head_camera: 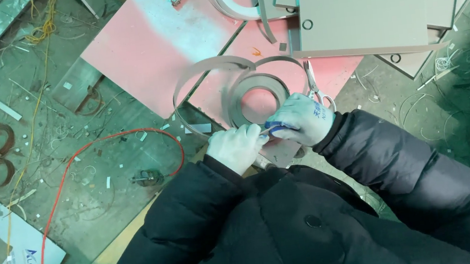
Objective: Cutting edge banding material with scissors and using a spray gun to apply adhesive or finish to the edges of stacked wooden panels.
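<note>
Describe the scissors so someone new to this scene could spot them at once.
Start at the pink board lying on the littered floor, then find the grey roll of edge banding on it, just beyond the gloved hands. The scissors lie right of that roll, blades pointing away from the person, handle loops next to the right hand. They are the only slim, shiny metal tool there; everything around them is matte grey strip or panel.

A littered concrete floor bears pink boards, grey panels and a red cable.
</note>
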